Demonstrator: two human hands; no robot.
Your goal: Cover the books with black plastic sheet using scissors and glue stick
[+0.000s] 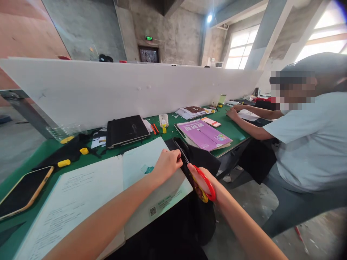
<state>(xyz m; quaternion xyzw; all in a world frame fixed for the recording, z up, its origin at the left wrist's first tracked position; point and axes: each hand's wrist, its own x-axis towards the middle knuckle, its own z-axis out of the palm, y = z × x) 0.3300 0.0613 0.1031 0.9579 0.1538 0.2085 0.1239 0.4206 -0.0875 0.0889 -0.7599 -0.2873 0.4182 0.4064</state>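
My left hand (167, 162) is closed, its fingers pinching a piece of black fabric (204, 156) near its left edge. In my right hand (207, 182) I hold scissors (210, 189) with red and yellow handles, the fingers around the loops. Their blades point up and away, lying against the black fabric just right of my left hand. Under my left forearm lies an open book (143, 155) with pale pages and a small teal picture. The far part of the fabric reaches toward a purple book (203, 133).
A phone (24, 191) lies at the left. Behind are a black folder (127, 130), a glue stick (164, 126), a tape roll (163, 118) and a white phone (210, 122). Yellow caps (64, 163) sit near black scraps. A white divider (135, 90) closes the back; a person (311, 141) sits at right.
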